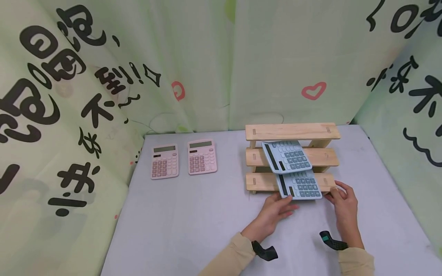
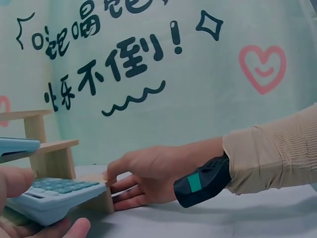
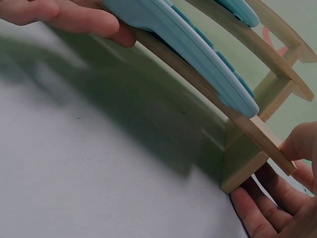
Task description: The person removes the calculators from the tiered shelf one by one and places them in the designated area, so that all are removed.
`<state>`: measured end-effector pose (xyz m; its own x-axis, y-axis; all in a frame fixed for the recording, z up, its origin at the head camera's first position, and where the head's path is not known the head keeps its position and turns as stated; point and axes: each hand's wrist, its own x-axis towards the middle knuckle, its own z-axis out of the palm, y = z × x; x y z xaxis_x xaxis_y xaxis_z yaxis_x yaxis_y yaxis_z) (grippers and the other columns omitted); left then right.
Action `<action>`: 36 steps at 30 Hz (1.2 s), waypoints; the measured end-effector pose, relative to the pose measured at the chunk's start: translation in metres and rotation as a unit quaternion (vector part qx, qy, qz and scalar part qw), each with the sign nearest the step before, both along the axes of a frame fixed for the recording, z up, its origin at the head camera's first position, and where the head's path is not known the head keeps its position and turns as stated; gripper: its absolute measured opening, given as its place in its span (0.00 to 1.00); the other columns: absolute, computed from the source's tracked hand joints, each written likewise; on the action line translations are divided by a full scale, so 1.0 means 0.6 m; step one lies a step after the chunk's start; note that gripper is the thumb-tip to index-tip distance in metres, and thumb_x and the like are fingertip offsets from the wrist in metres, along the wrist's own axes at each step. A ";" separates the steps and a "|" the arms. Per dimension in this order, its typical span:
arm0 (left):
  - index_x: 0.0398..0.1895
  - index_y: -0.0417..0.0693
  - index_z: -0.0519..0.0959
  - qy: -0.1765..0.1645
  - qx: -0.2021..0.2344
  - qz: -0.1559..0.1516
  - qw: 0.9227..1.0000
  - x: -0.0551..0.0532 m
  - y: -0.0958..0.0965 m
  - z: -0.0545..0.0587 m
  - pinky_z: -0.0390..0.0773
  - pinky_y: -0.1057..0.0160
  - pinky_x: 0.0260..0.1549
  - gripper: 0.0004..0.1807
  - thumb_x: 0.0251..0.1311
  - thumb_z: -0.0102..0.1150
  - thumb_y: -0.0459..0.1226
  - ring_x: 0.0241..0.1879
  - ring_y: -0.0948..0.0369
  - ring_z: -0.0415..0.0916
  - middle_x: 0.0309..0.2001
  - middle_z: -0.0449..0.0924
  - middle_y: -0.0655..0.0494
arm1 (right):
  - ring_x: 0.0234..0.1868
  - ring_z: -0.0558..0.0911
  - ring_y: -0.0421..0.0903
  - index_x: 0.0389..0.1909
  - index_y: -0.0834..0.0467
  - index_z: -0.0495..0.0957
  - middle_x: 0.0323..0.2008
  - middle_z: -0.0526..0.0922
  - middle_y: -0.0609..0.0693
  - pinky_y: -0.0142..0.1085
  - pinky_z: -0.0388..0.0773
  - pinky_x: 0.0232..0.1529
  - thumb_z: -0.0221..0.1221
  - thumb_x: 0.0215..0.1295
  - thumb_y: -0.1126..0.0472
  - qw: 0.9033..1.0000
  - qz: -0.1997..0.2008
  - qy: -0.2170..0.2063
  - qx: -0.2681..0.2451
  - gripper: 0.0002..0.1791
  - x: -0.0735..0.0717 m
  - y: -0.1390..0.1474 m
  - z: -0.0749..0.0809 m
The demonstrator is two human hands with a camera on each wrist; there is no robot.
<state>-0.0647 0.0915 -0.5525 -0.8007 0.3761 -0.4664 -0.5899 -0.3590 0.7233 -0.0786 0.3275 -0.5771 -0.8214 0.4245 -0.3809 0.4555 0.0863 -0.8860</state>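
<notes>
A three-tier wooden rack [image 1: 293, 132] stands on the table, with two light blue calculators on it. The upper calculator [image 1: 287, 157] leans on the middle tier, tilted. Below it, the lower calculator [image 1: 301, 186] lies across the bottom tier, its top edge partly hidden. My left hand [image 1: 270, 214] pinches this lower calculator at its near left corner, thumb on top and fingers beneath, as the left wrist view shows. At the bottom tier's right end, my right hand [image 1: 346, 206] grips the rack, thumb above the board and fingers below, close beside the rack's foot [image 3: 245, 172].
Two pink calculators, one at the far left [image 1: 165, 161] and one beside it [image 1: 202, 156], lie on the white-covered table [image 1: 193, 226]. A printed light green curtain [image 1: 269, 69] hangs behind the table and at both sides. Black wrist straps sit on both arms.
</notes>
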 end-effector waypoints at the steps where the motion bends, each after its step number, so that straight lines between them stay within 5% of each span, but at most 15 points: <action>1: 0.64 0.45 0.77 -0.002 0.001 0.000 1.000 0.000 0.002 0.001 0.77 0.45 0.67 0.20 0.74 0.61 0.41 0.62 0.44 0.82 0.59 0.86 0.51 | 0.45 0.79 0.24 0.82 0.47 0.54 0.77 0.65 0.65 0.15 0.78 0.45 0.47 0.82 0.46 1.000 -0.001 0.001 0.001 0.32 0.000 -0.001 0.000; 12: 0.58 0.48 0.80 -0.032 -0.026 0.042 0.998 -0.005 0.027 0.004 0.82 0.50 0.61 0.15 0.72 0.63 0.41 0.54 0.49 0.88 0.53 0.89 0.52 | 0.45 0.79 0.24 0.82 0.47 0.54 0.77 0.65 0.65 0.14 0.78 0.45 0.46 0.82 0.45 1.000 -0.002 0.001 0.004 0.32 0.001 -0.002 0.000; 22: 0.56 0.46 0.79 -0.018 -0.069 0.101 0.992 0.003 0.051 0.006 0.86 0.49 0.52 0.13 0.71 0.63 0.38 0.48 0.47 0.90 0.48 0.90 0.53 | 0.48 0.79 0.26 0.81 0.46 0.54 0.78 0.64 0.64 0.14 0.77 0.46 0.46 0.82 0.45 1.000 -0.005 -0.002 0.006 0.32 0.000 -0.004 -0.002; 30: 0.60 0.44 0.76 -0.013 -0.063 0.110 0.992 0.008 0.053 0.009 0.87 0.49 0.50 0.16 0.72 0.61 0.36 0.45 0.51 0.90 0.49 0.89 0.54 | 0.47 0.79 0.25 0.81 0.47 0.55 0.78 0.65 0.64 0.14 0.78 0.46 0.47 0.82 0.46 1.000 -0.009 0.002 0.002 0.32 0.000 -0.005 0.000; 36: 0.60 0.43 0.75 -0.015 -0.062 0.110 0.992 0.009 0.048 0.009 0.88 0.51 0.49 0.17 0.72 0.61 0.36 0.49 0.44 0.89 0.48 0.89 0.54 | 0.50 0.79 0.28 0.81 0.47 0.55 0.76 0.65 0.64 0.14 0.78 0.46 0.47 0.82 0.46 1.000 -0.012 0.002 0.000 0.31 0.001 -0.005 0.000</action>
<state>-0.0595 0.1205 -0.5470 -0.8422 0.1325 -0.5226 -0.5290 -0.3904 0.7535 -0.0780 0.3244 -0.5771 -0.8129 0.4440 -0.3769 0.4530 0.0753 -0.8883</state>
